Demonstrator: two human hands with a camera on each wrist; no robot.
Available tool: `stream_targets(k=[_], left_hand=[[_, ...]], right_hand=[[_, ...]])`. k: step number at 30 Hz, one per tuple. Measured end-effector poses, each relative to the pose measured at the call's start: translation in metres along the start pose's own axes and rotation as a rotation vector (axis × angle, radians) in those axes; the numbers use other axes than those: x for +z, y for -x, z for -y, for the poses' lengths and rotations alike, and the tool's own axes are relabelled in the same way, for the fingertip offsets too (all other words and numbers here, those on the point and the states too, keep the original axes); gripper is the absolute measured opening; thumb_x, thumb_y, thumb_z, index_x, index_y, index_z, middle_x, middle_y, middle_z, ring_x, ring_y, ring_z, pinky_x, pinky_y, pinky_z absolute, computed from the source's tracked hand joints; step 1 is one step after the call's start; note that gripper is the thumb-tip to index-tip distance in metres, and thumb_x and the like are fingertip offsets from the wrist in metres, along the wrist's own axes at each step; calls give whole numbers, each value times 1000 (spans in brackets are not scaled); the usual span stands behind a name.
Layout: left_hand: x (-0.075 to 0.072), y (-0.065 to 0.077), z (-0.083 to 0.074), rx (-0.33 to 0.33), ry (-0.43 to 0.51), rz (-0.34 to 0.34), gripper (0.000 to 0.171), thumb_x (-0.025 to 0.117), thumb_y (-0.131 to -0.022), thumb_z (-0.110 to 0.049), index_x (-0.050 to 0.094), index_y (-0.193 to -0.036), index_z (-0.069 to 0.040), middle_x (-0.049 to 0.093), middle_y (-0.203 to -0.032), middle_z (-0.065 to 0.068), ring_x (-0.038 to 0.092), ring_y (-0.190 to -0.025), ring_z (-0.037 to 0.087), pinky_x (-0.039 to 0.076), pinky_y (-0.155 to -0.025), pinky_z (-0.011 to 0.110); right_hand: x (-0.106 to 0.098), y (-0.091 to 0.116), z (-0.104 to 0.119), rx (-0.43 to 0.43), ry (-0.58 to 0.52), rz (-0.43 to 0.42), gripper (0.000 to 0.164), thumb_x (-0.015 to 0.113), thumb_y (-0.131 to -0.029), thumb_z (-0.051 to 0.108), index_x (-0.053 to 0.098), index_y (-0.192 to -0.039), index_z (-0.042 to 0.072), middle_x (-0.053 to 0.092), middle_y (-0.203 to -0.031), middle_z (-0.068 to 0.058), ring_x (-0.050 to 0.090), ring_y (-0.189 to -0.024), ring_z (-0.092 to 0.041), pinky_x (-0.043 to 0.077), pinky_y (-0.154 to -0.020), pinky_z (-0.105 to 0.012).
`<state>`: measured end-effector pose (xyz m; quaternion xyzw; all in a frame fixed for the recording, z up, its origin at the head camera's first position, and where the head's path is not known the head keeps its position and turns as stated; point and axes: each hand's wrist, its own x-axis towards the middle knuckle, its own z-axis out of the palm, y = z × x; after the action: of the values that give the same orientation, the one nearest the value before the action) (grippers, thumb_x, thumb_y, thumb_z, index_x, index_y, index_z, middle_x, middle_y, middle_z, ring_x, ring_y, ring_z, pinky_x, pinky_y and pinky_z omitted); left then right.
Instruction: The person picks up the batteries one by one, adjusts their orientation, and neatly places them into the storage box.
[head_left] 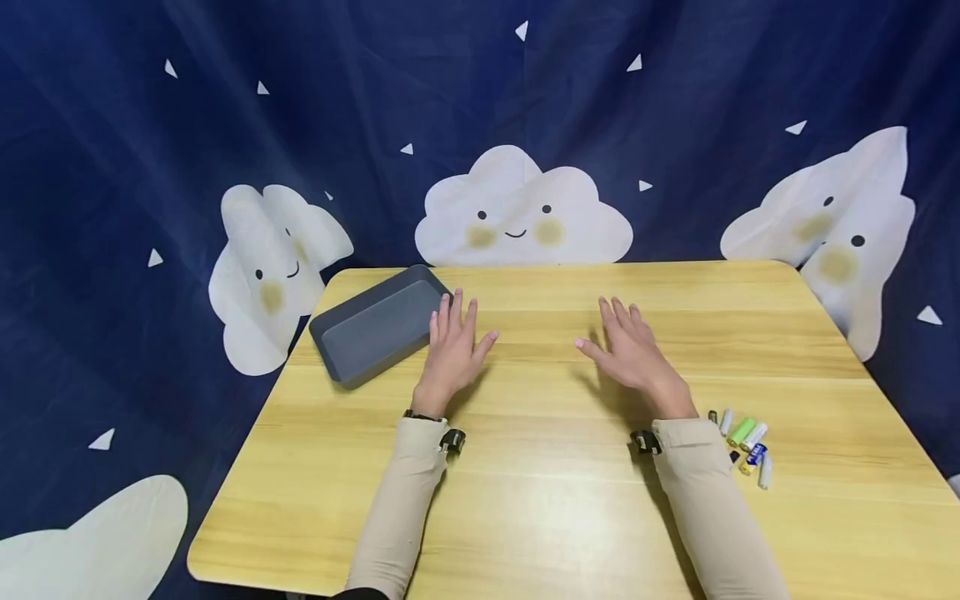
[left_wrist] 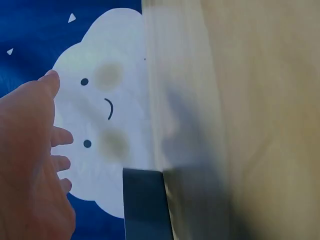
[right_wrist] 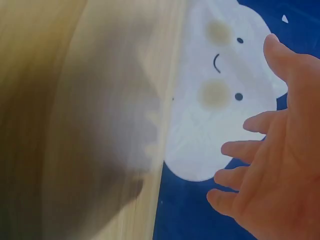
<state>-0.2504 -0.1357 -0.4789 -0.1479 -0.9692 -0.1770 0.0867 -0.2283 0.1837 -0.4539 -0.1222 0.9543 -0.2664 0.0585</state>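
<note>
This was a curtained-off corner: a navy cloth (head_left: 450,75) printed with smiling white clouds (head_left: 517,183) hung around a wood-grain table (head_left: 540,517). Whether it stood in a home or a studio, the view hardly told.

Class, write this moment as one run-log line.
left hand: holds nothing, near grey tray | right hand: holds nothing | batteries: on table, right side

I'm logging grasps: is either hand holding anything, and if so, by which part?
Nothing is held. The left hand and right hand are both open and empty; the gray tray and batteries lie on the table.
</note>
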Motion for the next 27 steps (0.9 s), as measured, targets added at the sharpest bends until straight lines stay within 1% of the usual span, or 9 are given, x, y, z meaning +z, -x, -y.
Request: stream_targets(k=[4, 6, 9, 13, 16, 18, 21, 25, 27], left_hand=[[-10, 8, 13, -38, 87, 9, 77, 35, -109, -58, 25, -164, -5, 2, -176, 17, 0, -164, 38, 10, -132, 59], [-17, 15, 24, -66, 120, -5, 79, 36, -108, -58, 25, -164, -3, 2, -176, 18, 0, -163, 38, 10, -133, 58], [-29, 28, 42, -125, 161, -39, 81, 40, -107, -58, 25, -163, 0, -1, -176, 17, -2, -163, 38, 9, -133, 57], [-46, 45, 66, -214, 196, -60, 87, 44, -105, -61, 22, -164, 0, -7, -176, 14, -8, -164, 35, 7, -133, 58], [-55, 54, 84, -264, 193, -77, 93, 47, -103, -64, 19, -164, 2, -8, -176, 15, -9, -163, 36, 7, -132, 60], [-59, 60, 94, -296, 189, -98, 97, 49, -101, -64, 18, -163, 3, -8, -175, 18, -8, -163, 39, 6, -131, 62], [-62, 69, 107, -350, 195, -128, 102, 53, -99, -65, 17, -163, 7, -9, -174, 22, -7, -161, 45, 8, -130, 65], [-65, 79, 119, -457, 233, -192, 111, 59, -95, -68, 14, -163, 7, -7, -174, 24, -4, -161, 45, 16, -129, 64], [-67, 83, 123, -516, 264, -221, 116, 63, -92, -69, 12, -163, 6, -6, -173, 24, -2, -161, 45, 19, -129, 63]], right_hand=[[-1, -9, 10, -41, -72, 15, 99, 49, -102, 64, -3, -167, 11, -1, -174, -22, -5, -159, -50, 3, -128, -69], [0, -16, 17, -66, -112, 20, 100, 53, -101, 61, -2, -167, 10, 2, -175, -20, -1, -161, -47, 5, -130, -66], [2, -30, 28, -107, -179, 25, 99, 58, -102, 53, 1, -167, 7, 7, -175, -19, 7, -162, -41, 10, -132, -58], [10, -50, 42, -130, -241, 36, 96, 62, -101, 48, 7, -166, 4, 14, -174, -20, 14, -162, -39, 17, -132, -55], [20, -64, 53, -136, -277, 55, 96, 65, -100, 47, 10, -166, 4, 19, -172, -20, 19, -160, -39, 20, -131, -55], [27, -72, 60, -146, -311, 71, 95, 66, -100, 44, 12, -166, 3, 22, -171, -21, 23, -159, -39, 23, -131, -55], [40, -83, 71, -157, -357, 89, 93, 68, -99, 42, 16, -166, 3, 29, -169, -22, 30, -156, -40, 29, -128, -55], [56, -97, 85, -168, -404, 107, 90, 68, -99, 42, 20, -165, 2, 35, -166, -23, 34, -154, -42, 35, -124, -56], [63, -103, 92, -171, -428, 122, 91, 68, -99, 42, 20, -164, 1, 35, -166, -23, 34, -154, -42, 36, -124, -56]])
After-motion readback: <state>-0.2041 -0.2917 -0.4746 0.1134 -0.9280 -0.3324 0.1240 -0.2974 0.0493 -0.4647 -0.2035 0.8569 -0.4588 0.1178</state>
